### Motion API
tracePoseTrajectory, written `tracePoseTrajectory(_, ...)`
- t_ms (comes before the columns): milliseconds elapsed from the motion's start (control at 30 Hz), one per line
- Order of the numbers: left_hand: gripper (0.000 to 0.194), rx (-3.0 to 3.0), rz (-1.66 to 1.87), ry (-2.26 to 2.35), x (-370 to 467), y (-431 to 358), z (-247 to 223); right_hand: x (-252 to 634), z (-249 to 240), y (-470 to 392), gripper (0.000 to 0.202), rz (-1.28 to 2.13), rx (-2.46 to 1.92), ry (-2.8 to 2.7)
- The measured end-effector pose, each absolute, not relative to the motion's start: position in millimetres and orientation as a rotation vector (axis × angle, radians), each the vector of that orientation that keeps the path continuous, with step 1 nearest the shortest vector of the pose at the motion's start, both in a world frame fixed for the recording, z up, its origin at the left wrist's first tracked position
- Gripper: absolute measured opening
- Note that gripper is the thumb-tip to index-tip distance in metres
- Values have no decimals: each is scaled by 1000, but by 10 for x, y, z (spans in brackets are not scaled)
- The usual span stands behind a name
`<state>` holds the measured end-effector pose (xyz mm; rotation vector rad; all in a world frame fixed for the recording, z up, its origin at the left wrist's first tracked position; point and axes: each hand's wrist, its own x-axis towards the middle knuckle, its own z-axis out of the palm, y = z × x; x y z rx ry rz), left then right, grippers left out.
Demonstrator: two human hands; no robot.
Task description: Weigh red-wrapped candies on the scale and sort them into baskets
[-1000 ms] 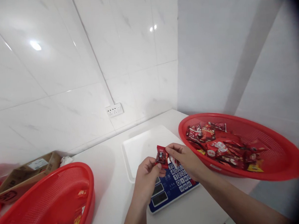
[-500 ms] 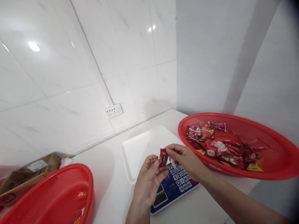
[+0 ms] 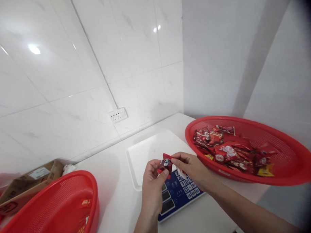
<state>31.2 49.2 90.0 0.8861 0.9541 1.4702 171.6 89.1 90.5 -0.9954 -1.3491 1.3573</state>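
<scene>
A small dark-red candy packet (image 3: 166, 164) is held up over the scale. My left hand (image 3: 153, 186) is closed on it, thumb in front and fingers behind. My right hand (image 3: 191, 165) pinches the packet's right edge. Under the right fingers shows a white and red wrapper (image 3: 181, 172), partly hidden by the hand. Below both hands is the blue keypad panel (image 3: 174, 208) of a weighing scale, whose white pan (image 3: 149, 154) lies behind them.
On the right stands a red basket (image 3: 297, 159) holding several wrapped snacks (image 3: 230, 151). Another red basket (image 3: 54, 215), with a few packets, is at the lower left beside an open cardboard box (image 3: 27, 185). A socket (image 3: 118, 114) is on the tiled wall.
The packet has turned so its printed face shows more. My left fingers have closed in around it, and the thumb now presses its lower part. The right hand still pinches its edge.
</scene>
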Motion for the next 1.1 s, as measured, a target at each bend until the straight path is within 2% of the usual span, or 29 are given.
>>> tracePoseTrajectory(267,19,1023,1395,988,325,474,882,1727,921,916,23,1333,-1036,-1410)
tracePoseTrajectory(500,28,1087,1457,1124,238,496,919,1726,923,934,30,1312,-1019,-1375)
tracePoseTrajectory(633,37,1070,1444,1214,175,513,943,1750,887,942,35,1416,-974,-1278)
tracePoseTrajectory(900,27,1301,1415,1375,53,587,847,1738,853,942,36,1524,-932,-1136)
tracePoseTrajectory(1100,33,1393,1432,1404,21,630,761,1741,845,948,38,1543,-928,-1080)
